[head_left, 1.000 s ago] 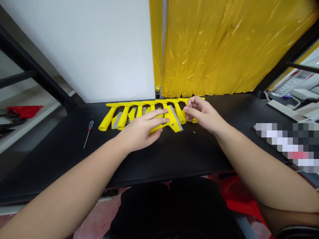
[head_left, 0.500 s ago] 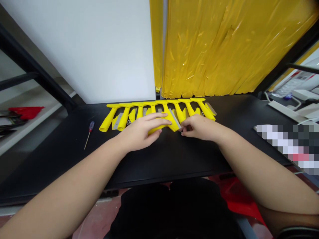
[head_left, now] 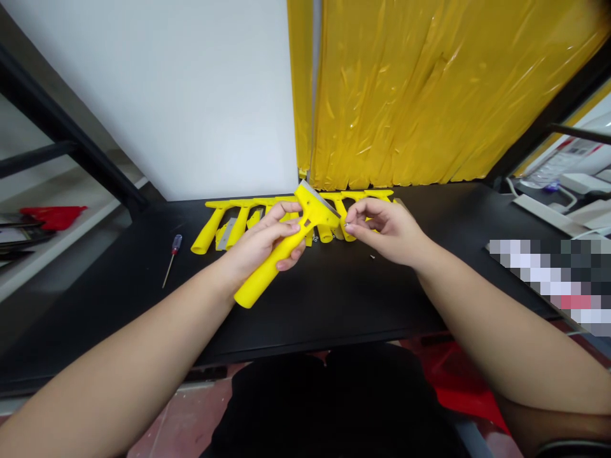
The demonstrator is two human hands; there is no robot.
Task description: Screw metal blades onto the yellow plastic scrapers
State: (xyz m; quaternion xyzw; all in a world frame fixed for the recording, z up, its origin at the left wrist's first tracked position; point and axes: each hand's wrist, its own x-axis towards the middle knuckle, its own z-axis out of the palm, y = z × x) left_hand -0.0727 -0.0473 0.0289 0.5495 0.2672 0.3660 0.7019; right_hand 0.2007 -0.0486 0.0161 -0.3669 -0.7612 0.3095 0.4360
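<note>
A person's bare hands work close together over a black table (head_left: 334, 312). The left hand (head_left: 260, 243), fingers closed around the neck, holds a yellow scraper (head_left: 272, 266) above the table's middle. Its hollow handle slants down toward the wearer; its wide head, edged by a metal strip (head_left: 329, 207), points up and away to the right. The tilt seems meant to present the head's flat, holed face to the right hand (head_left: 387, 230), whose thumb and forefinger pinch a tiny metallic piece (head_left: 346, 224), probably a screw, just beside the head's corner. Whether the piece touches the head, I cannot tell.

More yellow handles (head_left: 205, 234) lie side by side along the back, perhaps lined up for easy reach. A screwdriver (head_left: 174, 254) lies apart at left, tip toward the wearer, and one loose screw (head_left: 372, 257) lies on the table below the right hand.

A white panel (head_left: 214, 95) and yellow plastic sheeting (head_left: 396, 95) rise behind the row, so backward movement looks tight. The open room for turning the scraper is nearer, where tabletop stretches from the hands to the front edge
</note>
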